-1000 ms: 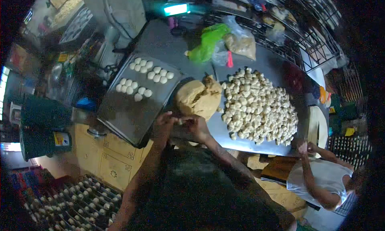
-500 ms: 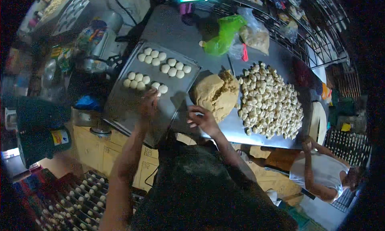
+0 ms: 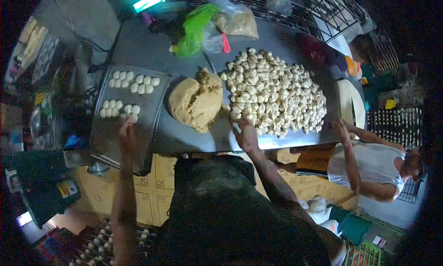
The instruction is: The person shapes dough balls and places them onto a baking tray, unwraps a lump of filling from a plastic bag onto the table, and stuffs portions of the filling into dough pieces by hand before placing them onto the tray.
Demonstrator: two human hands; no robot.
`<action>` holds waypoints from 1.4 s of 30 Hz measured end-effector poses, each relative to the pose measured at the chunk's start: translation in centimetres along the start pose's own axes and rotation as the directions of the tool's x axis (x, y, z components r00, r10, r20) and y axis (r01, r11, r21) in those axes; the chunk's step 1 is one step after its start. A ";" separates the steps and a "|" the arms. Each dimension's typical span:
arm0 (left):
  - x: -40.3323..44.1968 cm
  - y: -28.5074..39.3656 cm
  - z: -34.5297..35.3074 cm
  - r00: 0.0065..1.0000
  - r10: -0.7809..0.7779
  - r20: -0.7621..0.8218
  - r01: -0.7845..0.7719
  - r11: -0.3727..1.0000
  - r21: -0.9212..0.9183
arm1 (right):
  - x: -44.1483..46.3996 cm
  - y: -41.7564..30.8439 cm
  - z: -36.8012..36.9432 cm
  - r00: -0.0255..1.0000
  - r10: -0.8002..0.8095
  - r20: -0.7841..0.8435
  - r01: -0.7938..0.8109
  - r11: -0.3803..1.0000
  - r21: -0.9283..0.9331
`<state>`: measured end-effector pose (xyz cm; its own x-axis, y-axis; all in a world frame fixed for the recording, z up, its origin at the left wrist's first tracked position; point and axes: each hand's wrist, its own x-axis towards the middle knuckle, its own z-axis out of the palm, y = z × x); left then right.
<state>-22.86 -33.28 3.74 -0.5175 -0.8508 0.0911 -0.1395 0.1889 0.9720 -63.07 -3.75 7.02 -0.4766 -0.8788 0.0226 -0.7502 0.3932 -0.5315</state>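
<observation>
Head view: bin label [image 3: 67,189] blurred; left hand [image 3: 128,136], outstretched, at a white ball [image 3: 132,119], grip unclear; right hand [image 3: 247,137], fingers parted, beside the pile [image 3: 279,93].

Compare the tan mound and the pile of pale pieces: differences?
The tan mound is one cracked mass; the pile of pale pieces is many separate lumps. The pile spreads wider than the mound. The mound is light brown, the pile whitish. Both sit on the table.

Your round white balls [image 3: 134,88] sit clustered on the tray [image 3: 105,136]; your pale, lumpy pieces [image 3: 276,93] lie heaped on the table [image 3: 138,42].
</observation>
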 end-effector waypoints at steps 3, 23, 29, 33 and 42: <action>-3.1 8.6 6.9 0.961 -0.069 -0.269 0.168 0.917 0.362 | 2.6 0.2 -2.8 0.982 -0.164 -0.091 0.141 0.966 -0.217; -8.7 0.8 14.0 0.772 -0.502 0.390 0.630 0.684 -0.367 | -2.7 -7.2 10.7 0.987 0.046 -0.154 0.016 0.925 0.379; -8.1 1.2 9.6 0.821 -0.516 0.244 0.571 0.741 -0.353 | -2.1 -4.8 14.9 0.945 0.311 0.099 -0.282 0.623 0.730; -8.2 0.7 9.0 0.876 -0.389 0.285 0.439 0.887 -0.141 | -2.6 -3.6 14.2 0.972 0.138 0.190 -0.222 0.808 0.546; -9.1 4.5 14.6 0.935 -0.328 0.133 0.319 0.944 0.086 | 0.6 -3.4 11.3 0.852 -0.524 -0.021 0.516 0.845 -0.137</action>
<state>-31.09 -17.59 4.14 -0.5508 -0.7924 -0.2621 -0.3688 -0.0507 0.9281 -55.62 -8.63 -0.70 -0.0227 -0.9486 0.3156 -0.9431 -0.0845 -0.3217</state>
